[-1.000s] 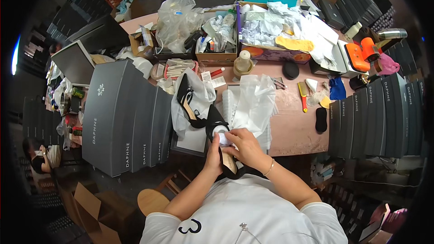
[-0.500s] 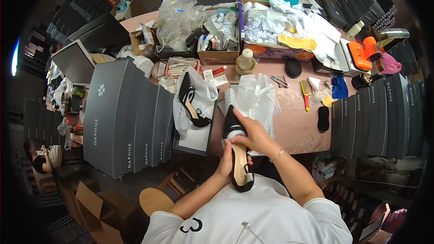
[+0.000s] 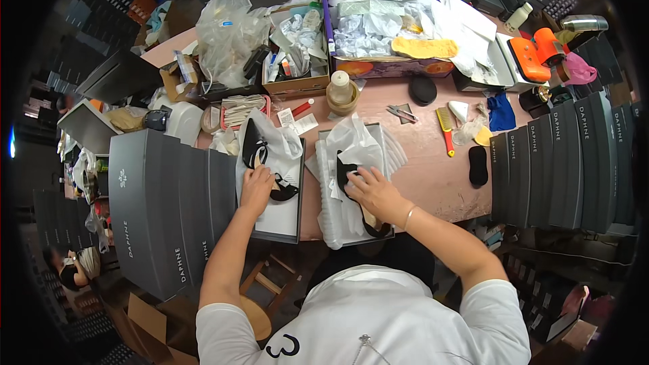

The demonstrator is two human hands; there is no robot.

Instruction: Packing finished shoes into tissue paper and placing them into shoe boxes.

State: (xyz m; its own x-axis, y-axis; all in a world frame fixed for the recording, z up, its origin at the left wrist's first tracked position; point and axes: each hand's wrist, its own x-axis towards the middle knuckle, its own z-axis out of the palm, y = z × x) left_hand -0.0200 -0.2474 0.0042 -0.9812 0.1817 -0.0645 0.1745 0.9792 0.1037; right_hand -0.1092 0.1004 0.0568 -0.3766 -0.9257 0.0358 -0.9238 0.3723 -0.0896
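A black pointed slingback shoe point(image 3: 343, 163) with a beige insole lies on white tissue paper point(image 3: 362, 140) in a shallow open box point(image 3: 329, 220) before me. My right hand point(image 3: 376, 196) is over its middle, fingers bent round it; the palm hides part of the shoe. To the left, a matching black slingback shoe point(image 3: 286, 190) rests on tissue inside an open grey shoebox point(image 3: 277, 224). My left hand point(image 3: 257, 189) reaches down onto that shoe, its fingers closed about the strap area, with the fingertips partly hidden.
Stacked grey shoeboxes point(image 3: 152, 203) stand at the left, more shoeboxes point(image 3: 571, 162) at the right. Behind are a carton of crumpled paper point(image 3: 395, 67), a bottle in a holder point(image 3: 341, 94) and a red-yellow brush point(image 3: 445, 128). A wooden stool point(image 3: 270, 280) is below the table edge.
The shoe both hands held near my body now lies on the tissue in the right box. My left hand has moved over to the left shoe; my right stays with the first.
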